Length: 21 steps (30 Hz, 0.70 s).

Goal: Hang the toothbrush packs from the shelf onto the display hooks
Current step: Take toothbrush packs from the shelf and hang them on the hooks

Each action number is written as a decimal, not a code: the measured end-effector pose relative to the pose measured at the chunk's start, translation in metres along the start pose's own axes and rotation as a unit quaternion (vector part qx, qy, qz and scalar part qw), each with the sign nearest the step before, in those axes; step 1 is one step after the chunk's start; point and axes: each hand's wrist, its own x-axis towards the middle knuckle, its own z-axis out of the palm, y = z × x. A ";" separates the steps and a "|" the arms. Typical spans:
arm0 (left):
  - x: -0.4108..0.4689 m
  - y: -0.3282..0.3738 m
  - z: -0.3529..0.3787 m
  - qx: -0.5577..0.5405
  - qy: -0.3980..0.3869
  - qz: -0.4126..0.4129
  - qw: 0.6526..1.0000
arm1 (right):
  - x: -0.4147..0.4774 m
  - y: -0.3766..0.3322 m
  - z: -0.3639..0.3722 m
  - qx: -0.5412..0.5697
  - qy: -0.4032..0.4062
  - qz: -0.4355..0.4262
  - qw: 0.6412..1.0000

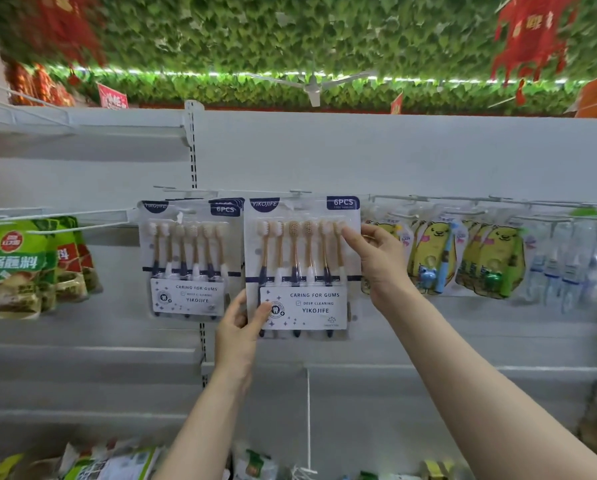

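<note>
Toothbrush pack [302,268] is being pinched by left hand [236,327] at 7 o'clock, right hand [376,258] at 2 o'clock. Hook [299,193] is possibly being missed by the hang hole; a drop is being risked.

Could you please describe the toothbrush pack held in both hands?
The toothbrush pack is a clear plastic blister on white card with navy corners, marked YIKOJIFE and 6PCS, holding six amber-handled brushes, heads up. It is upright, facing the camera, its top at a white hook. The left hand pinches its lower left corner; the right hand grips its upper right edge.
</note>
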 end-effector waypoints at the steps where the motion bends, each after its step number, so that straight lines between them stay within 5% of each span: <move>1: 0.004 -0.002 0.002 0.000 0.004 0.001 1.000 | 0.005 0.002 0.001 0.003 -0.005 -0.002 1.000; 21: 0.061 -0.043 0.028 0.056 0.077 -0.043 0.995 | 0.073 0.040 -0.001 -0.049 -0.055 0.008 0.997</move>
